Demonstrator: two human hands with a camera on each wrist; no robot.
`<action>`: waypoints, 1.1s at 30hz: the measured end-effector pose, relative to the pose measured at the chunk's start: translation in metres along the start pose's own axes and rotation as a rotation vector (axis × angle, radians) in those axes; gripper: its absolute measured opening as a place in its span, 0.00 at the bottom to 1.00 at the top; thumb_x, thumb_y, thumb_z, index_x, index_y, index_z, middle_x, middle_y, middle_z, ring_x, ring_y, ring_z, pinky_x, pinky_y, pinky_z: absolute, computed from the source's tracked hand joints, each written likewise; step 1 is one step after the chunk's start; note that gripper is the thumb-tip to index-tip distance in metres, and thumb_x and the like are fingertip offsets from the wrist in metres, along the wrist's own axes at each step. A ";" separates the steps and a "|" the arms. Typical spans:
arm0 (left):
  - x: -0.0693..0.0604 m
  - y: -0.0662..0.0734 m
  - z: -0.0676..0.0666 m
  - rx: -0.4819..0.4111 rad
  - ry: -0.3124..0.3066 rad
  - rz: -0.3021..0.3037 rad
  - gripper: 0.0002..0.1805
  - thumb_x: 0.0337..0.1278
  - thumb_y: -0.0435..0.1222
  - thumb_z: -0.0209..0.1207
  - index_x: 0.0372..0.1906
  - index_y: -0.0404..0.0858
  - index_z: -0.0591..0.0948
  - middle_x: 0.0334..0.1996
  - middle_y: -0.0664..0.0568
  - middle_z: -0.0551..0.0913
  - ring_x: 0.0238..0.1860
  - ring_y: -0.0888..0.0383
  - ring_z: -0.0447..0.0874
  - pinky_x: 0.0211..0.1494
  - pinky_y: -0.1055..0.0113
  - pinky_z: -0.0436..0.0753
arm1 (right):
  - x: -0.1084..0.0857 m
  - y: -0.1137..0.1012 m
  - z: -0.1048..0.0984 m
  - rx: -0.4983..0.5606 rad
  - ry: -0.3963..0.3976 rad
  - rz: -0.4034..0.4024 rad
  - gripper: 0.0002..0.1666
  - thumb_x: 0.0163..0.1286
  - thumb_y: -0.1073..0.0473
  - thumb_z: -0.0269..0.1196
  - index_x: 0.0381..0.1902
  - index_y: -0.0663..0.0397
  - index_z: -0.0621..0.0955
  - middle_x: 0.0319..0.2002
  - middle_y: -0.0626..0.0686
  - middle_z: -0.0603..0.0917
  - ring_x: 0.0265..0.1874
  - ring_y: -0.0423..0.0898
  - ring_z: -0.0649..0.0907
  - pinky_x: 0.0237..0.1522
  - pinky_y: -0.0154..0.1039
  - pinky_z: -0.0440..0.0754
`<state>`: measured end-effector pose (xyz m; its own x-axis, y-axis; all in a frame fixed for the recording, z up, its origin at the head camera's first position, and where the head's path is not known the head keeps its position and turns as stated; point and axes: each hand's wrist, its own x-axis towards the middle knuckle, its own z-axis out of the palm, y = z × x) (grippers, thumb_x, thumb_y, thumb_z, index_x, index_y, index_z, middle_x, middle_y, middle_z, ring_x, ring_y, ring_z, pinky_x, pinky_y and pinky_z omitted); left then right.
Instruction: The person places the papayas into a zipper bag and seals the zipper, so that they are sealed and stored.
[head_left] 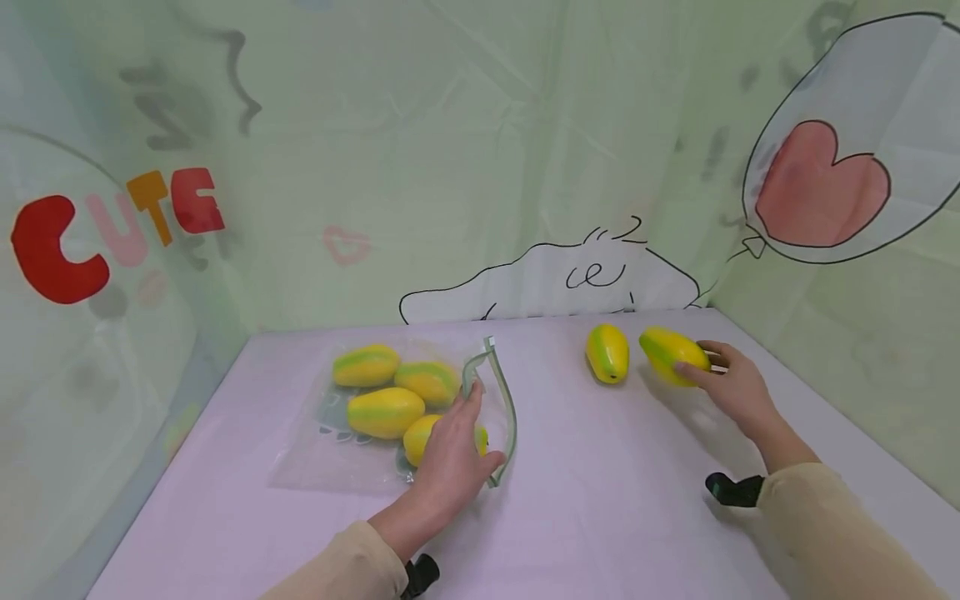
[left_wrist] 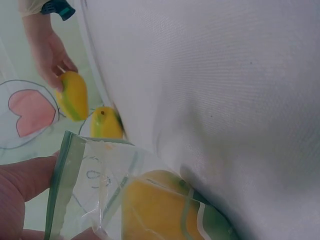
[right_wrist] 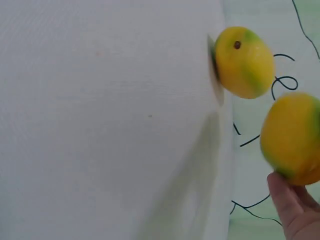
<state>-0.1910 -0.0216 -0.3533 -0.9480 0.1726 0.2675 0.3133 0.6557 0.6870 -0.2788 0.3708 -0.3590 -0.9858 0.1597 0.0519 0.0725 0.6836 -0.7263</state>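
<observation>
A clear zip bag (head_left: 300, 467) with a green-edged mouth lies on the left of the table, several yellow-green papayas (head_left: 386, 412) inside it. My left hand (head_left: 453, 454) holds the bag at its mouth, covering part of the nearest papaya. In the left wrist view, the thumb (left_wrist: 30, 180) lies against the bag's green strip (left_wrist: 62, 185). Over on the right, my right hand (head_left: 731, 383) grips a papaya (head_left: 667, 354) by its right end, above the table. Another papaya (head_left: 607, 354) rests on the table just left of the held one.
The table (head_left: 600, 500) has a pale lilac cloth. Light green fabric walls (head_left: 450, 167) with printed drawings stand behind it and on both sides. A dark wrist device (head_left: 733, 490) shows at the right sleeve, and another (head_left: 422, 575) at the left sleeve.
</observation>
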 end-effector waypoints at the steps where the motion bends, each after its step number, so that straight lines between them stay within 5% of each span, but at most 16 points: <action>1: 0.000 0.000 0.000 0.000 0.000 0.001 0.51 0.46 0.28 0.76 0.77 0.29 0.63 0.75 0.32 0.65 0.74 0.37 0.68 0.72 0.47 0.74 | -0.001 -0.002 -0.001 0.015 0.000 -0.018 0.53 0.76 0.35 0.55 0.80 0.66 0.52 0.74 0.79 0.57 0.69 0.76 0.64 0.66 0.72 0.70; 7: 0.001 0.000 0.001 0.011 -0.007 -0.006 0.52 0.46 0.29 0.76 0.77 0.29 0.62 0.75 0.32 0.65 0.74 0.38 0.68 0.71 0.48 0.74 | -0.008 -0.021 -0.001 0.059 -0.013 -0.093 0.50 0.77 0.37 0.56 0.80 0.63 0.54 0.74 0.75 0.61 0.69 0.73 0.68 0.67 0.69 0.71; 11: 0.001 0.000 0.000 0.009 -0.009 -0.012 0.52 0.47 0.29 0.76 0.77 0.29 0.62 0.76 0.33 0.65 0.75 0.38 0.68 0.71 0.49 0.74 | -0.013 -0.039 0.007 0.066 -0.055 -0.148 0.47 0.76 0.40 0.58 0.78 0.63 0.58 0.73 0.70 0.66 0.66 0.66 0.73 0.61 0.37 0.82; 15: 0.000 0.001 0.000 0.009 -0.006 -0.009 0.52 0.46 0.29 0.76 0.77 0.30 0.62 0.76 0.33 0.65 0.75 0.38 0.68 0.71 0.48 0.74 | -0.019 -0.056 0.018 0.099 -0.118 -0.201 0.43 0.76 0.43 0.60 0.77 0.61 0.62 0.70 0.68 0.71 0.62 0.60 0.76 0.47 0.17 0.74; 18: 0.000 0.002 0.000 0.008 -0.007 -0.008 0.52 0.46 0.29 0.77 0.77 0.30 0.62 0.76 0.34 0.65 0.75 0.38 0.68 0.71 0.48 0.74 | -0.023 -0.066 0.029 0.113 -0.166 -0.228 0.40 0.76 0.45 0.61 0.76 0.60 0.64 0.68 0.66 0.74 0.62 0.59 0.77 0.53 0.24 0.78; 24: 0.001 0.002 0.000 -0.009 -0.019 -0.028 0.52 0.47 0.29 0.76 0.78 0.31 0.62 0.77 0.34 0.64 0.75 0.38 0.67 0.71 0.47 0.74 | -0.027 -0.082 0.056 0.122 -0.262 -0.259 0.39 0.75 0.47 0.63 0.74 0.62 0.66 0.68 0.65 0.74 0.64 0.63 0.79 0.65 0.56 0.80; 33: 0.001 0.001 0.000 -0.029 -0.027 -0.032 0.52 0.48 0.29 0.75 0.78 0.32 0.61 0.77 0.34 0.63 0.76 0.38 0.66 0.72 0.46 0.72 | -0.025 -0.095 0.087 0.157 -0.351 -0.284 0.37 0.71 0.48 0.67 0.70 0.61 0.71 0.65 0.63 0.78 0.55 0.55 0.85 0.58 0.49 0.85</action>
<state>-0.1921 -0.0209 -0.3521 -0.9587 0.1719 0.2265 0.2835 0.6399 0.7142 -0.2745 0.2397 -0.3506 -0.9568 -0.2867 0.0480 -0.2042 0.5454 -0.8129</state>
